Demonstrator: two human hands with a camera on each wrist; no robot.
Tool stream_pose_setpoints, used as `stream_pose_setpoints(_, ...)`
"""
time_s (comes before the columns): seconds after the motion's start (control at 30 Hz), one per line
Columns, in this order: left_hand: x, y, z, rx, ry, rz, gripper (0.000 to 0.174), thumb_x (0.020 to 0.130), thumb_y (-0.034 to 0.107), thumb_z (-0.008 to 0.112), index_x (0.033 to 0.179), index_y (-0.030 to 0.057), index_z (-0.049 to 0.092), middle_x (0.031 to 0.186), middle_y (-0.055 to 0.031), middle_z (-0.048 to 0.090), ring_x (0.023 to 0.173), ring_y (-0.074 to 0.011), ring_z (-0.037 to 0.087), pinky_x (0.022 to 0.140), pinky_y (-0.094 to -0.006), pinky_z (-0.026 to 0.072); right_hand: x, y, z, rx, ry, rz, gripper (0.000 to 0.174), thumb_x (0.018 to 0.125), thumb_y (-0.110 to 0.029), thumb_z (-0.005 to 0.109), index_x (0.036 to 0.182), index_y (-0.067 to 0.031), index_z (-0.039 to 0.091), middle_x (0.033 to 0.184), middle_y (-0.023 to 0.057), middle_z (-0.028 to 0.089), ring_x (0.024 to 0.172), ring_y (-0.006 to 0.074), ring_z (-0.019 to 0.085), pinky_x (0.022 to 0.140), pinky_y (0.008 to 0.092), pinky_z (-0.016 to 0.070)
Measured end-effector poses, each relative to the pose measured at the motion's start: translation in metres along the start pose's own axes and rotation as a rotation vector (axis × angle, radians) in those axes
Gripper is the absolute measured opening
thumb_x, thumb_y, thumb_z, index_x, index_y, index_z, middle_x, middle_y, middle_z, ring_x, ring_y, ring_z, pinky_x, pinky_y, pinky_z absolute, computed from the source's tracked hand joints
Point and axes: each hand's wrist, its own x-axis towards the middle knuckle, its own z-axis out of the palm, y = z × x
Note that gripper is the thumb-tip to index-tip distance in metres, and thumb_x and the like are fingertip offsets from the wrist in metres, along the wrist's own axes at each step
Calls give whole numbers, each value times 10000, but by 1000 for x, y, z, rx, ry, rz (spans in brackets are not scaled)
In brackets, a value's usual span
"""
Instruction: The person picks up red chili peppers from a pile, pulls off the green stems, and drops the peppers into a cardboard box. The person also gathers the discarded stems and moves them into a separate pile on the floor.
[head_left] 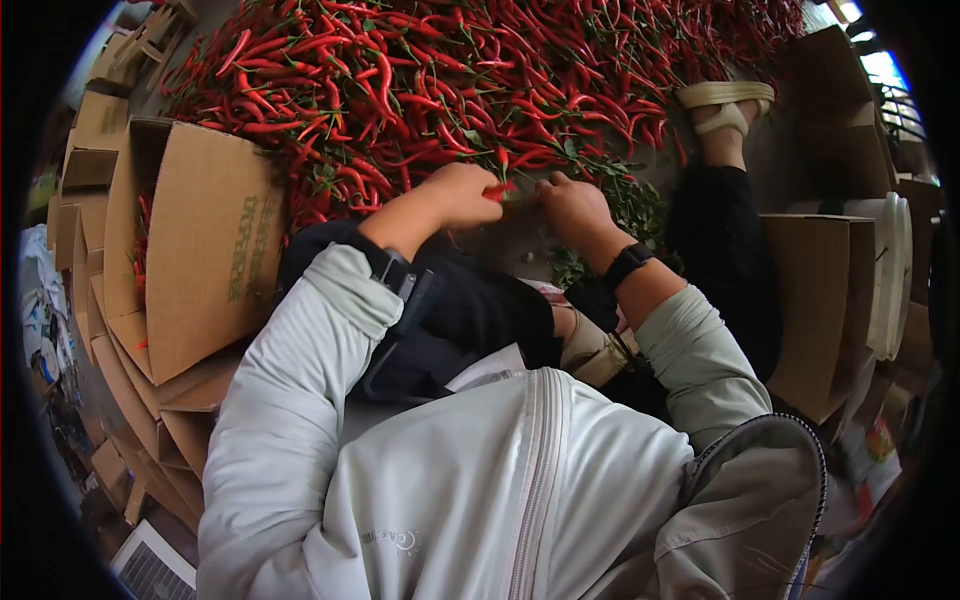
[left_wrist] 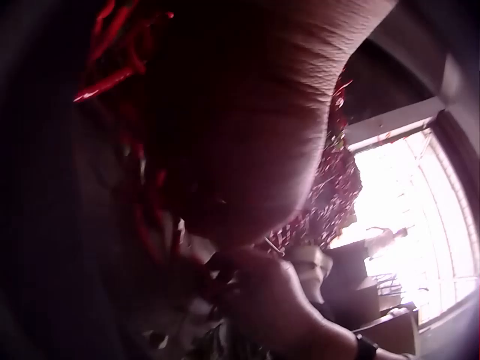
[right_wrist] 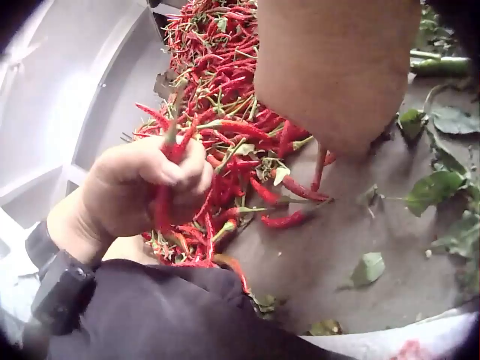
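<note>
My left hand (head_left: 462,197) grips a red chili pepper (right_wrist: 177,151), its green stem pointing up out of the fist in the right wrist view. More red shows below the curled fingers there. Close to the right of it in the head view, my right hand (head_left: 578,208) has its fingers bent in toward the stem; I cannot tell whether they pinch anything. In the right wrist view the heel of that hand (right_wrist: 334,82) hides its fingers. A large heap of red chili peppers (head_left: 420,90) spreads over the floor just beyond both hands.
Green leaves (head_left: 630,205) lie by my right wrist. An upright cardboard box (head_left: 210,230) stands on the left, another box (head_left: 815,300) on the right beside a white bucket (head_left: 890,280). My sandalled foot (head_left: 725,115) is stretched out beside the heap.
</note>
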Motion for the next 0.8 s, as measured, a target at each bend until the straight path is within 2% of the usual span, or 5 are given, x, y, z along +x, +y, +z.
stream_pose_setpoints(0.2, -6, -21, -21, -1216, 193, -82, 268, 703, 262, 651, 807, 23, 589, 662, -38, 575, 616, -115, 533, 565, -256, 403, 4, 1, -21, 216, 209, 4, 217, 698, -195, 591, 842, -48, 523, 790, 139, 582, 748, 338, 584, 637, 419, 471)
stream_pose_setpoints(0.3, 0, -34, -23, -1083, 418, -212, 321, 668, 254, 699, 868, 31, 585, 733, -82, 609, 677, -189, 582, 627, -304, 447, 20, 3, -32, 231, 303, -17, 215, 699, -193, 592, 832, -42, 517, 751, 131, 590, 732, 329, 576, 630, 432, 460)
stream_pose_setpoints(0.37, 1, -38, -22, -117, 494, -239, 363, 642, 257, 717, 903, 41, 585, 785, -115, 623, 749, -273, 605, 679, -355, 463, 34, -2, -32, 165, 327, -20, 193, 702, -174, 576, 835, -46, 520, 780, 130, 602, 741, 324, 589, 633, 426, 470)
stream_pose_setpoints(0.47, 7, -38, -12, -3, 316, -290, 393, 618, 229, 714, 956, 66, 597, 903, -147, 611, 877, -320, 578, 752, -397, 459, 48, -14, -28, 35, 26, 117, 154, 721, -159, 554, 832, -53, 540, 797, 123, 611, 783, 315, 600, 653, 411, 482)
stream_pose_setpoints(0.8, 8, -30, 0, 190, 316, -105, 234, 736, 205, 615, 944, 99, 626, 933, -127, 599, 875, -310, 581, 772, -414, 474, 32, -20, -30, -93, -74, 85, 177, 744, -138, 532, 868, -90, 650, 998, 112, 580, 889, 259, 600, 705, 374, 505)
